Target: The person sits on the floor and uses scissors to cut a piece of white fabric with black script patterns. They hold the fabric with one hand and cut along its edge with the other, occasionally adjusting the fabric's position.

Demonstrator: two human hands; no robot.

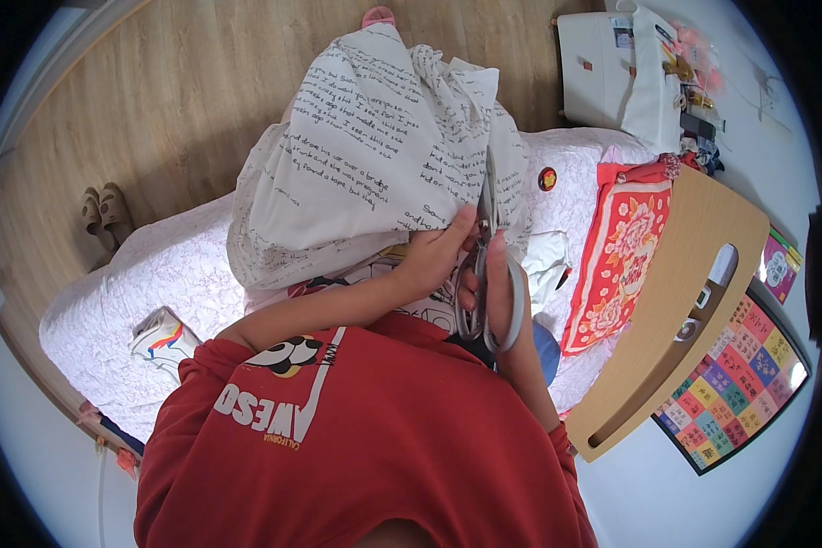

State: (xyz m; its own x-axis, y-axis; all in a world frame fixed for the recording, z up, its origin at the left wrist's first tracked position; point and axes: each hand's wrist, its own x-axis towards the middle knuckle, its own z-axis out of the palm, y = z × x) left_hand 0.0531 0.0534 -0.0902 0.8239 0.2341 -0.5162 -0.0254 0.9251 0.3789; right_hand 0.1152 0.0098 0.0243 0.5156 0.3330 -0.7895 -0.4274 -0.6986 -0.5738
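Note:
A large white cloth (338, 173) printed with black handwriting lies bunched over my lap. My left hand (437, 254) is closed on the cloth's near edge, beside the scissors. Grey-handled scissors (513, 306) are in my right hand (496, 279), its fingers around the handles. The scissor blades point away from me along the right part of the cloth, which hangs in folds on both sides of them. Part of the blades is hidden by the fabric and my fingers. Under the near edge, a piece of patterned fabric (420, 290) shows.
I sit on a bed with a pale floral cover (173, 247). At right are a red floral cloth (621, 247), a wooden bed tray (703, 265), a colourful chart (740, 374) and a white cabinet (594, 78). Brown slippers (108, 215) stand on the wooden floor (201, 82).

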